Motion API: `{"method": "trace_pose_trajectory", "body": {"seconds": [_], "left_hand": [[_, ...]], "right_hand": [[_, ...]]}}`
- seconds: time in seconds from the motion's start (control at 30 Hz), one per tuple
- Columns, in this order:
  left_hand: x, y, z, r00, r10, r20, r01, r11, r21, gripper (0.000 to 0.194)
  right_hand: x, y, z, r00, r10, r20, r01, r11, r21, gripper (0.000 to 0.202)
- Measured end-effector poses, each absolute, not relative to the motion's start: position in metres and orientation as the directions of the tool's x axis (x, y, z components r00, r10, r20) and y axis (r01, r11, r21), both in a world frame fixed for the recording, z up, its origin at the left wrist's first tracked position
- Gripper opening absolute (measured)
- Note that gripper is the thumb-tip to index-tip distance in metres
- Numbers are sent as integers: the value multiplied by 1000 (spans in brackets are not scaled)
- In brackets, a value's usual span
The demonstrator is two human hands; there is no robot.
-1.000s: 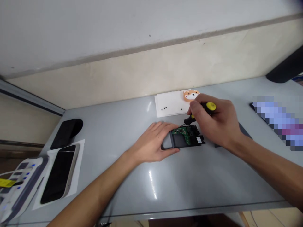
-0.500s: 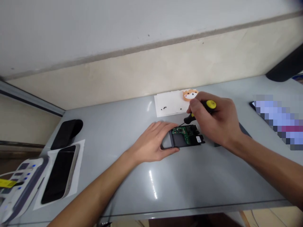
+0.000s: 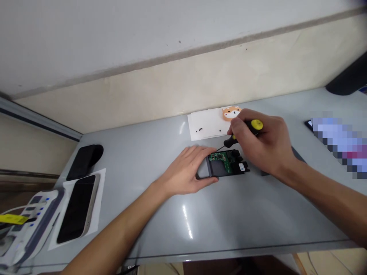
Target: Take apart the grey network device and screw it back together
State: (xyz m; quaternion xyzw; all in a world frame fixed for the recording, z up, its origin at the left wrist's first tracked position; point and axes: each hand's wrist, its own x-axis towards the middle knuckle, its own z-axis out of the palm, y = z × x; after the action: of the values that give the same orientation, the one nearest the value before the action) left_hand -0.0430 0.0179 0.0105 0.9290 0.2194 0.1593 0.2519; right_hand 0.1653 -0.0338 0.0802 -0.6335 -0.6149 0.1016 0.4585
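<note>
My left hand (image 3: 189, 170) grips the left end of a small black electronic device (image 3: 222, 168), fingers along its far edge and thumb along its near edge. A green circuit board (image 3: 226, 161) lies exposed in the device's casing. In my closed right hand (image 3: 263, 141) is a screwdriver (image 3: 231, 141) with a black and yellow handle, tilted. Its thin tip reaches the device's far edge close to my left fingertips; exact contact is too small to make out. Partly hidden behind my right wrist, a dark flat panel (image 3: 298, 154) lies on the table.
Several tiny dark screws (image 3: 200, 129) lie on white paper (image 3: 206, 120), along with an orange animal-face item (image 3: 231, 114). On the left are a phone (image 3: 77, 208), a black object (image 3: 82, 162) and a power strip (image 3: 37, 225). A blurred-out screen (image 3: 338, 141) lies right.
The view has shifted slightly, so everything sits a little further right. Both hands, the device and the screwdriver keep nearly the same positions relative to each other.
</note>
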Motion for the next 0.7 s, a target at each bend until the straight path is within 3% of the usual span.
{"method": "trace_pose_trajectory", "body": {"seconds": [0.7], "left_hand": [[-42, 19, 10, 856, 482, 190, 325, -785, 528, 64]], "right_hand": [[170, -36, 77, 219, 884, 413, 661, 178, -729, 32]]}}
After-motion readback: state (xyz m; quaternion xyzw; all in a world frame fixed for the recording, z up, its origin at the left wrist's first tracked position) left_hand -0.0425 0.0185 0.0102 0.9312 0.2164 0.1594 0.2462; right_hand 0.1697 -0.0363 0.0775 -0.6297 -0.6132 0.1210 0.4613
